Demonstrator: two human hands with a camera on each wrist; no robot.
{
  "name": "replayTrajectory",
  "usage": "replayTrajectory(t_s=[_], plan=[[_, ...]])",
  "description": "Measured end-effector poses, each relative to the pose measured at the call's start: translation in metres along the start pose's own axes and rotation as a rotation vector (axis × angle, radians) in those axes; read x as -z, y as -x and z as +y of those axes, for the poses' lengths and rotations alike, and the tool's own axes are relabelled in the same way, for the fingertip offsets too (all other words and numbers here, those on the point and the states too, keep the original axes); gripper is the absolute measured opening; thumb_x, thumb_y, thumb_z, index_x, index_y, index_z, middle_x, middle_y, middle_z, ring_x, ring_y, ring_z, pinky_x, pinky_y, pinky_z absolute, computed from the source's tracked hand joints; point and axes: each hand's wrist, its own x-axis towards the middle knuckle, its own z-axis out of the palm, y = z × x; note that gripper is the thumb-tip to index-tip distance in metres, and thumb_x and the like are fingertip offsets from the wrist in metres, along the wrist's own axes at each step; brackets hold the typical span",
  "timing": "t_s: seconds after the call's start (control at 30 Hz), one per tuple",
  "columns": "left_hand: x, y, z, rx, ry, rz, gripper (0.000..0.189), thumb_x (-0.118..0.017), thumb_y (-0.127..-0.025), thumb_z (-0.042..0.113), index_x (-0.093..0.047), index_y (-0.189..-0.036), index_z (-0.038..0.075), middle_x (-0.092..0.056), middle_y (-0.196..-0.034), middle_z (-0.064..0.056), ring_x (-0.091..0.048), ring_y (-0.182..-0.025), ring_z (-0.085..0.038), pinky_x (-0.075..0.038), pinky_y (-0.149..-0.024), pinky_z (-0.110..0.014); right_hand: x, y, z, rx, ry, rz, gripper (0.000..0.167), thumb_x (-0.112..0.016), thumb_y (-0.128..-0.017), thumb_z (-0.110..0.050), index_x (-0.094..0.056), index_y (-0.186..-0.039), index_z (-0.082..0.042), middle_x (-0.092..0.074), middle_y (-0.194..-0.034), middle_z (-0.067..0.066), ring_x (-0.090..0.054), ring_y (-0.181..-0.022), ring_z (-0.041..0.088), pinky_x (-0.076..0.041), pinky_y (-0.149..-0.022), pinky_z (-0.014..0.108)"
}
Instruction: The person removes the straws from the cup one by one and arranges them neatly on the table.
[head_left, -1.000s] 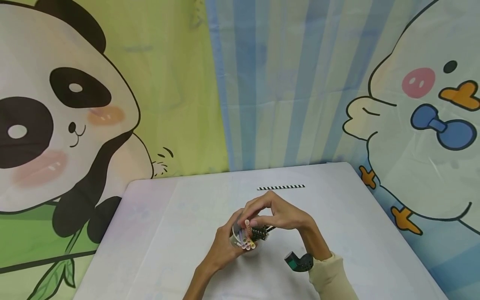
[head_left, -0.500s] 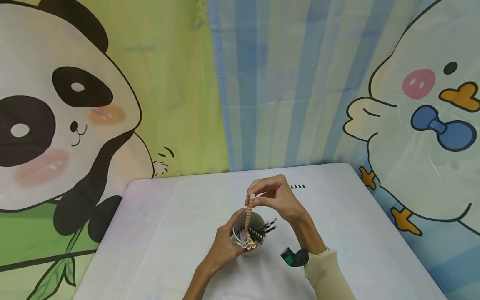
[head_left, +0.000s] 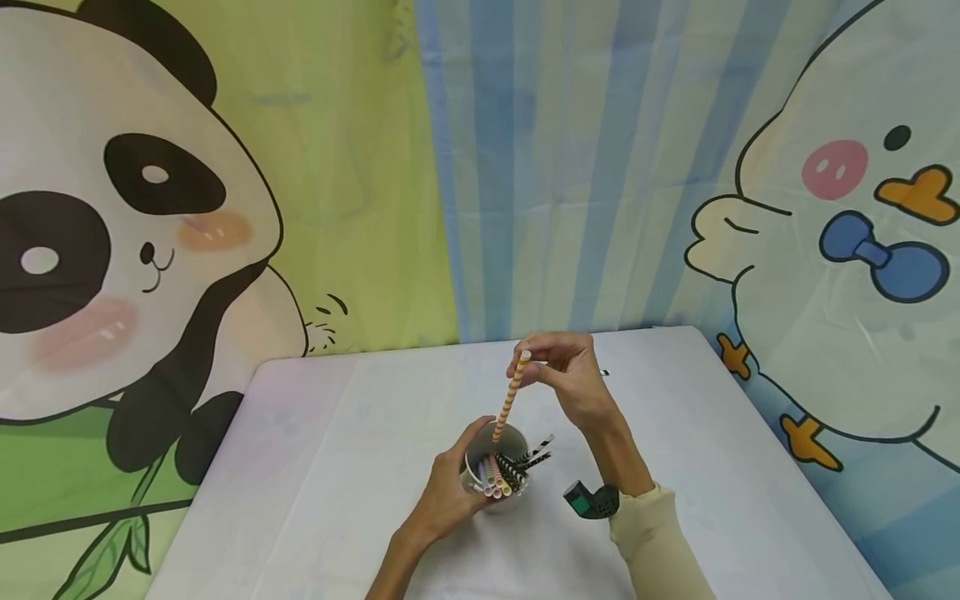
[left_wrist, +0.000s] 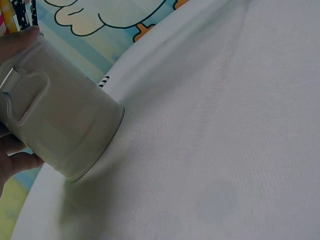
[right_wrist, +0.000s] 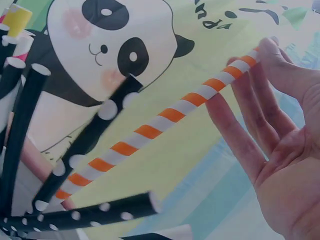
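In the head view my left hand (head_left: 448,485) grips a translucent whitish cup (left_wrist: 75,117) from its left side. The cup is raised off the tabletop and has a moulded handle. Several patterned straws (head_left: 512,477) lean in its mouth, some black with white dots, others pastel or yellow. My right hand (head_left: 573,379) pinches the upper end of an orange-and-white striped straw (head_left: 510,404) between thumb and fingertips. That straw slants above the cup, its lower end near the mouth; the right wrist view shows this end behind black dotted straws (right_wrist: 80,145).
A black-and-white striped strip (head_left: 605,372) lies toward the back of the white table (head_left: 360,467), mostly hidden behind the right hand. A dark device (head_left: 592,500) is strapped on the right wrist. Printed panda and chick curtains hang behind and beside the table.
My right hand has moved up and slightly right from the cup's mouth, drawing the orange-striped straw upward. The left hand and cup have stayed in nearly the same place.
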Motion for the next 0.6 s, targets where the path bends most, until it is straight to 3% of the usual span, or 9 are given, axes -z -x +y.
replayTrajectory(t_s=[0.13,0.4,0.6], plan=[[0.0,0.0,0.0,-0.001,0.009,-0.001,0.106,-0.095,-0.075,0.012,-0.043,-0.166,0.03,-0.069,-0.146,0.007,-0.067,-0.136,-0.02,-0.051,-0.121,-0.045,0.005,-0.002,-0.002,0.029,0.016,0.043,0.017,-0.083,-0.097,-0.014,-0.086,-0.113,-0.02,-0.082,-0.1,0.001,-0.082,-0.092,0.016,-0.068,-0.075,0.03],[-0.001,-0.001,-0.002,-0.029,0.036,0.001,0.105,-0.093,-0.076,0.01,-0.043,-0.165,0.032,-0.067,-0.149,-0.008,-0.065,-0.139,-0.036,-0.049,-0.119,-0.063,0.018,-0.004,-0.009,0.091,0.075,0.126,0.017,-0.083,-0.097,-0.018,-0.086,-0.114,-0.021,-0.082,-0.101,0.0,-0.081,-0.09,0.016,-0.068,-0.073,0.031],[-0.002,-0.001,-0.002,-0.023,0.042,0.003,0.106,-0.092,-0.075,0.007,-0.043,-0.165,0.031,-0.067,-0.149,-0.009,-0.065,-0.138,-0.037,-0.049,-0.119,-0.063,0.027,-0.001,-0.014,0.11,0.098,0.186,0.018,-0.081,-0.098,-0.011,-0.086,-0.114,-0.019,-0.083,-0.1,0.001,-0.081,-0.09,0.016,-0.068,-0.073,0.031]])
